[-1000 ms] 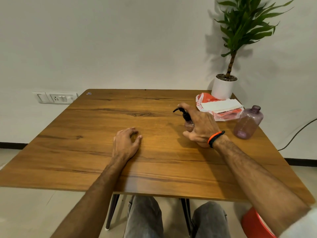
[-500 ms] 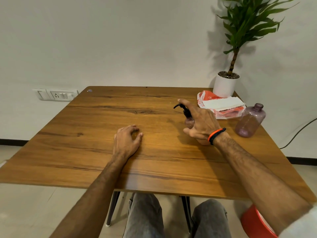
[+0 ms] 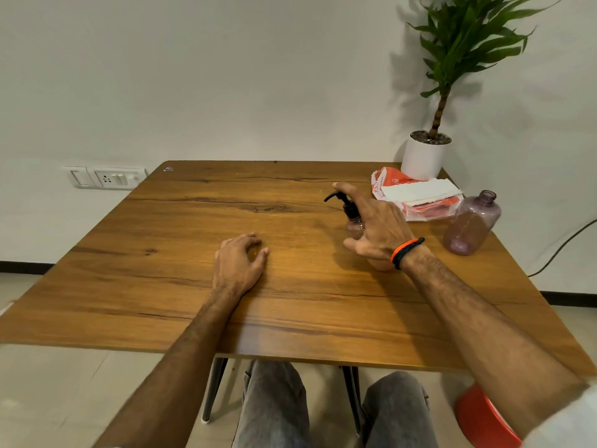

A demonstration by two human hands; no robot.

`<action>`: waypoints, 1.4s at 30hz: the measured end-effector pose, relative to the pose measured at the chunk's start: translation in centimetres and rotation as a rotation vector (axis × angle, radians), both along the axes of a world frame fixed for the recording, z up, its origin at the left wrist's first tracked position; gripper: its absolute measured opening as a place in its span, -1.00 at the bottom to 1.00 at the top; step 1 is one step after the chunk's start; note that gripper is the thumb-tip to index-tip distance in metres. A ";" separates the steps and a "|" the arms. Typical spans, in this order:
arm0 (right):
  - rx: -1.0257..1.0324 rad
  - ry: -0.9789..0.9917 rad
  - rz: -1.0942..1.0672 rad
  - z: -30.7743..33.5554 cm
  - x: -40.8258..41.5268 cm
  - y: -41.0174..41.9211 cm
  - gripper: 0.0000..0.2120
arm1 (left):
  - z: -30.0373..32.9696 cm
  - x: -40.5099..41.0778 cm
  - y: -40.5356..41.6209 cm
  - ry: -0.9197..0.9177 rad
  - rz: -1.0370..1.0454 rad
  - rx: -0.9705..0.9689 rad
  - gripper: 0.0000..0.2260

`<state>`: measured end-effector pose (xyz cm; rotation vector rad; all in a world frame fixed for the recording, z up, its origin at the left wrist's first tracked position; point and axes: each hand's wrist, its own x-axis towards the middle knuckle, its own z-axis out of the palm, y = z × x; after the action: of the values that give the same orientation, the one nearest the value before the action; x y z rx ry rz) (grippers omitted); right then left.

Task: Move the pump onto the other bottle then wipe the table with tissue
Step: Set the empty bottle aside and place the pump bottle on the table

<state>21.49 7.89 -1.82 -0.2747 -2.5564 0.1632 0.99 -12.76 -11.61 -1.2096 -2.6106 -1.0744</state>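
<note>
A small pinkish bottle (image 3: pixel 354 228) topped with a black pump (image 3: pixel 342 202) stands right of the table's middle. My right hand (image 3: pixel 378 231) wraps round it from the right, with fingers curled behind the pump's neck, the index finger lying over the pump head and the thumb in front. The hand hides most of that bottle. A larger purple bottle (image 3: pixel 471 224) with an open neck stands further right, near the edge. White tissue (image 3: pixel 420 190) lies on an orange and clear packet (image 3: pixel 426 210) behind it. My left hand (image 3: pixel 237 265) rests on the wooden table (image 3: pixel 193 237), loosely curled and holding nothing.
A potted plant in a white pot (image 3: pixel 423 156) stands at the far right corner, just behind the tissue packet. A wall socket (image 3: pixel 106 177) sits left of the table. A red stool (image 3: pixel 481 418) is on the floor at lower right. My knees are under the near edge.
Both hands keep their places; the right hand stays round the pump bottle. Only the view has shifted slightly.
</note>
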 end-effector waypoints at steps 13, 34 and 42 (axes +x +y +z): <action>-0.012 -0.024 0.224 -0.1 0.5 -1.0 -0.23 | 0.1 -0.1 -0.1 -0.017 -0.011 -0.005 -0.64; -0.214 0.184 -0.041 -0.3 -0.4 -1.1 -0.04 | 0.5 0.3 -0.2 -0.015 0.010 -0.009 -0.55; -0.418 0.319 -0.119 -1.9 -1.7 -1.5 -0.02 | 0.5 0.3 -0.1 -0.012 0.001 -0.012 -0.55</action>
<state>19.82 6.42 -3.71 -0.5128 -2.1640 0.6445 1.26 -12.86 -11.14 -1.2075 -2.6302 -1.0700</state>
